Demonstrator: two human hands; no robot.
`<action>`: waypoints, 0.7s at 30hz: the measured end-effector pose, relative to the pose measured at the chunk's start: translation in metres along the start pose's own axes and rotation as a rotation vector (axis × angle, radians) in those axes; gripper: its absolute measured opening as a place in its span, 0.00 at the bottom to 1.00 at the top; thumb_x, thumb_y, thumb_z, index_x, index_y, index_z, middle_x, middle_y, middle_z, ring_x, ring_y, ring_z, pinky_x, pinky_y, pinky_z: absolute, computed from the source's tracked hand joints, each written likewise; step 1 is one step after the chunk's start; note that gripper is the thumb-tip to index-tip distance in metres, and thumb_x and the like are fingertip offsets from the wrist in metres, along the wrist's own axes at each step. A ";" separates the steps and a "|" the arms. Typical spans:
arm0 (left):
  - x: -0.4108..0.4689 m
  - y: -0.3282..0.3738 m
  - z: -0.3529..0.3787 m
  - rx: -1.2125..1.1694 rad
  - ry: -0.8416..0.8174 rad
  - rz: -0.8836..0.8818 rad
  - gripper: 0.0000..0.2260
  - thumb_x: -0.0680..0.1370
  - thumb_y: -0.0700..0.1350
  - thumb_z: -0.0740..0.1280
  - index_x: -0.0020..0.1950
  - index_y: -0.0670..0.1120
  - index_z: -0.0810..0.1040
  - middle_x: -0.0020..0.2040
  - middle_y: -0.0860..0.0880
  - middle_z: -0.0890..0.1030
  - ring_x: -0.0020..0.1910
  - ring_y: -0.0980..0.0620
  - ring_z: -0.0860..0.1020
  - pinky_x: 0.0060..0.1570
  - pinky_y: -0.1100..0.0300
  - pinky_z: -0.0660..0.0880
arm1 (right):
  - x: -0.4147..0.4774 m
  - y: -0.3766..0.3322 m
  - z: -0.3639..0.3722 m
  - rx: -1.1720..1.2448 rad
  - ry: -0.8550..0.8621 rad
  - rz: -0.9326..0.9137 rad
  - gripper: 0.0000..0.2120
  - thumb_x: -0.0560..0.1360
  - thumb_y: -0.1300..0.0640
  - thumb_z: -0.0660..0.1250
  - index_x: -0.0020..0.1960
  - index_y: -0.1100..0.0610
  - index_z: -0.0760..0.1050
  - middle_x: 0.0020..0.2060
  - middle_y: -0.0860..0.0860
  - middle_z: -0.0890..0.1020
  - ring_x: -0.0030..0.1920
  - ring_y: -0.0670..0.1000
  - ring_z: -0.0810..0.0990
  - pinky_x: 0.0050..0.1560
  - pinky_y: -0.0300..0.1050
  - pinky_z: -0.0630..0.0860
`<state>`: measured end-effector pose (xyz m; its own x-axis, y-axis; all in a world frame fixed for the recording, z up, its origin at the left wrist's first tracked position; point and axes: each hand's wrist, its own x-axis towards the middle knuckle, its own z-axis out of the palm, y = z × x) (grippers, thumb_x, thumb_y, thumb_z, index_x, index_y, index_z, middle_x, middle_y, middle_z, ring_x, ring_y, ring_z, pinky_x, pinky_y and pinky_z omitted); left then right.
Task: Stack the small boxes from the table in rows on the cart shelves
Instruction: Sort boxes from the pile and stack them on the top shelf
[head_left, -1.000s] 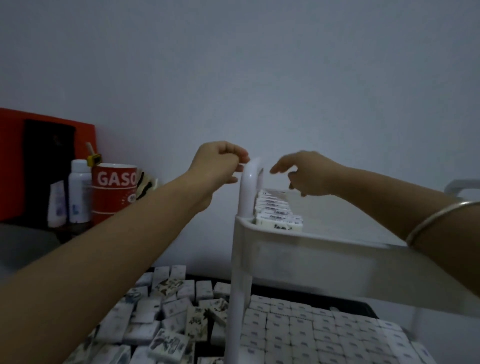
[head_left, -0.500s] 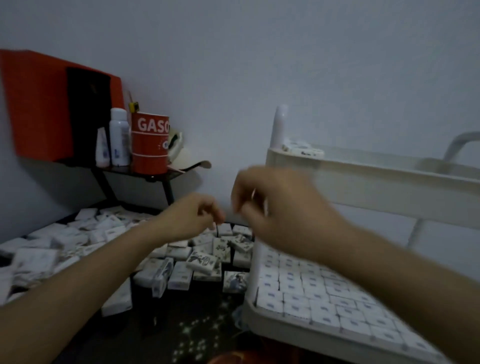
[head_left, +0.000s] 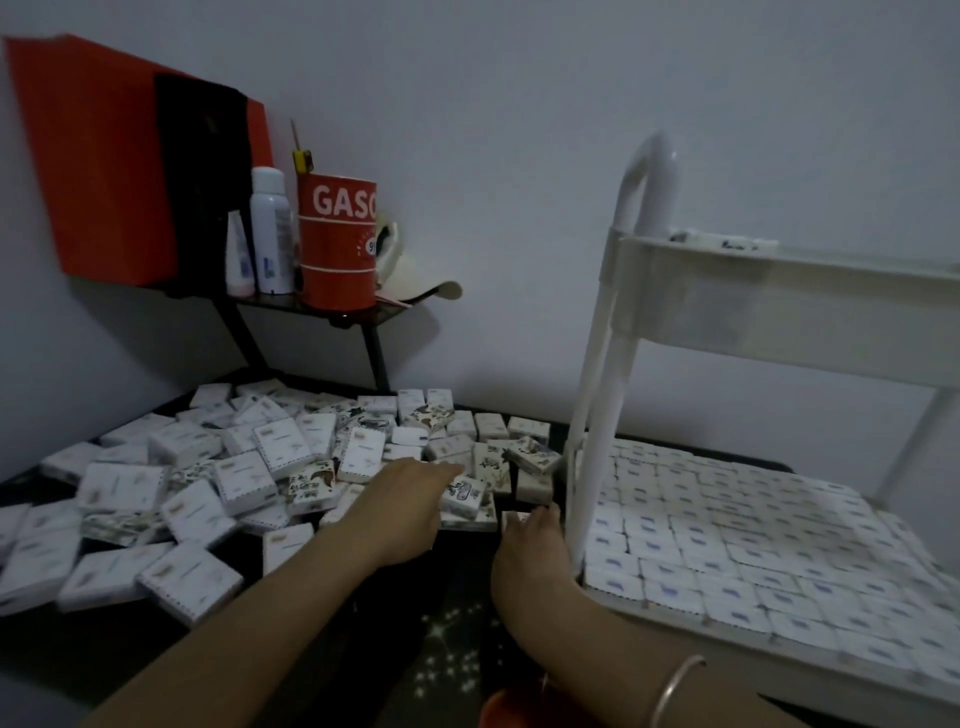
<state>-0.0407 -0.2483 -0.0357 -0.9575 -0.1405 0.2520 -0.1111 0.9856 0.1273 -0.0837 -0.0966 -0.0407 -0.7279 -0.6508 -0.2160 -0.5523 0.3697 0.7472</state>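
Note:
Many small white boxes (head_left: 197, 483), some with printed pictures, lie in a loose heap on the dark table (head_left: 457, 649). My left hand (head_left: 405, 499) reaches flat over the heap, its fingers stretched onto a printed box (head_left: 465, 493). My right hand (head_left: 530, 545) lies beside the white cart post (head_left: 597, 415), fingertips on a small box (head_left: 511, 517); whether it grips that box is unclear. The cart's lower shelf (head_left: 675, 616) is packed with boxes in tidy rows. A few boxes (head_left: 727, 241) sit on the upper shelf (head_left: 779, 291).
A black wall shelf at the back left carries a red GASO tin (head_left: 337, 244), a white spray bottle (head_left: 270, 234), a small tube and a red and black box (head_left: 145, 166). The cart stands tight against the table's right side. A grey wall is behind.
Both hands came down from the cart's upper shelf to the heap on the table. My view tilted down and left with them.

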 end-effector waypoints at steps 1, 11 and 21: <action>0.003 0.001 0.005 0.033 -0.017 0.016 0.25 0.76 0.39 0.58 0.74 0.48 0.65 0.66 0.46 0.75 0.62 0.45 0.72 0.61 0.54 0.69 | 0.002 0.000 0.002 0.061 0.029 -0.003 0.23 0.83 0.56 0.54 0.75 0.63 0.60 0.68 0.63 0.68 0.64 0.66 0.68 0.66 0.61 0.64; 0.006 0.010 0.010 0.246 0.020 0.053 0.21 0.78 0.61 0.60 0.64 0.50 0.76 0.60 0.48 0.76 0.61 0.48 0.69 0.59 0.54 0.63 | -0.021 0.004 0.007 0.682 0.408 -0.150 0.17 0.81 0.53 0.57 0.68 0.56 0.66 0.61 0.56 0.72 0.58 0.56 0.72 0.48 0.48 0.70; -0.020 0.011 0.003 -0.154 0.133 -0.080 0.17 0.72 0.55 0.72 0.56 0.53 0.73 0.50 0.52 0.75 0.48 0.51 0.75 0.42 0.57 0.69 | -0.015 0.004 0.010 0.943 0.351 -0.051 0.22 0.78 0.43 0.61 0.65 0.55 0.65 0.56 0.54 0.76 0.54 0.54 0.78 0.45 0.44 0.72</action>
<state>-0.0240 -0.2341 -0.0419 -0.9025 -0.2385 0.3587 -0.1333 0.9465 0.2940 -0.0785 -0.0791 -0.0408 -0.6173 -0.7830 0.0767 -0.7863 0.6108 -0.0934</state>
